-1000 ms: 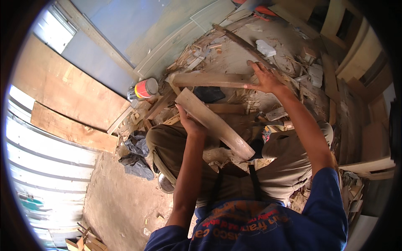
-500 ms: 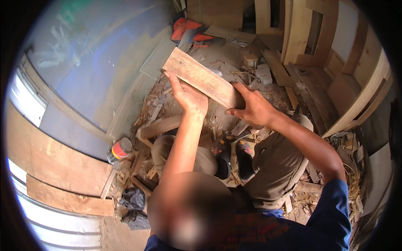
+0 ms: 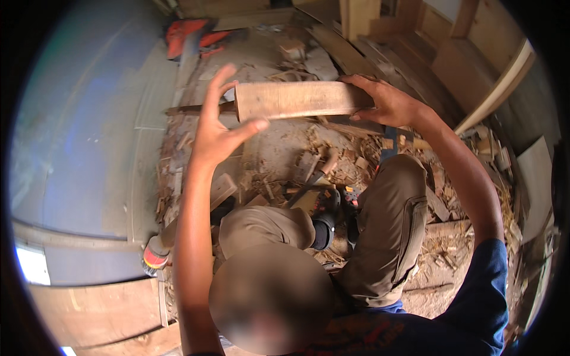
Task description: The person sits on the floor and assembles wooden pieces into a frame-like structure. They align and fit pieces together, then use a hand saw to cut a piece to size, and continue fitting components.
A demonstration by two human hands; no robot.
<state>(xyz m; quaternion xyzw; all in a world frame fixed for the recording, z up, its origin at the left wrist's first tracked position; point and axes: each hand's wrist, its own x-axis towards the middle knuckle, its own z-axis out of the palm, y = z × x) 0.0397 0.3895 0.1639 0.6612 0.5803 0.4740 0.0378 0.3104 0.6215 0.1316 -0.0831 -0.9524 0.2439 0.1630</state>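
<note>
A short, thick piece of wood (image 3: pixel 300 99) is held up in front of me, lying nearly level from left to right. My right hand (image 3: pixel 389 102) grips its right end, thumb below and fingers over the upper edge. Around the left end, my left hand (image 3: pixel 221 127) is spread wide, fingers raised and thumb stretched toward the lower edge. That hand is slightly blurred, and I cannot tell whether its thumb touches the wood.
Wood shavings and offcuts litter the ground around my feet. A tool with a wooden handle (image 3: pixel 329 161) lies near my shoes. At left, a red and yellow can (image 3: pixel 155 256) stands by a grey panel (image 3: pixel 89 148). Wooden frames (image 3: pixel 502 86) lean at right; orange cloth (image 3: pixel 183 37) lies far left.
The piece of wood has turned from a slant to nearly level. My left hand has come off its underside and spread open at the left end. The view has shifted too.
</note>
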